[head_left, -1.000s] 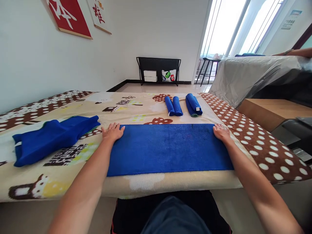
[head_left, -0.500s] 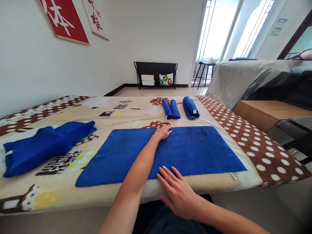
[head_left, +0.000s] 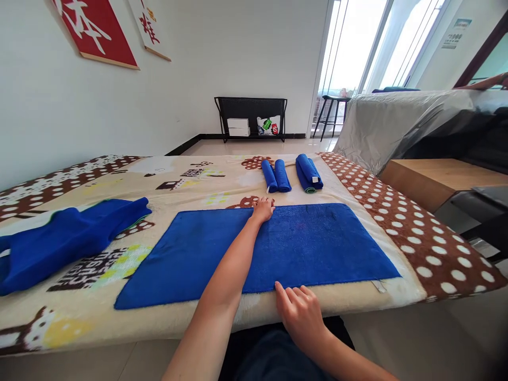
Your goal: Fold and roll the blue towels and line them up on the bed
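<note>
A blue towel [head_left: 325,243] lies spread flat on the patterned blanket, its long sides running left to right. At the middle of its far edge is my left hand [head_left: 263,209], fingers bent and gathered on the cloth there. My right hand [head_left: 302,312] is closed at the near edge, thumb and curled fingers pinching the border. Just beyond my left hand lie two slim blue rolled towels [head_left: 275,176] side by side. A thicker blue roll [head_left: 308,173] with a white tag rests to their right.
A loose, crumpled blue towel [head_left: 71,238] lies at the left on the blanket [head_left: 190,198]. Plastic sheeting [head_left: 373,121] covers furniture at the right, beside a wooden box [head_left: 428,169]. A black rack [head_left: 252,114] stands by the back wall. Part of another person's arm [head_left: 486,82] shows at far right.
My left fingers have gone from lying flat to bent at the far edge. My right hand has moved slightly right and closed on the near edge. The view has shifted a little.
</note>
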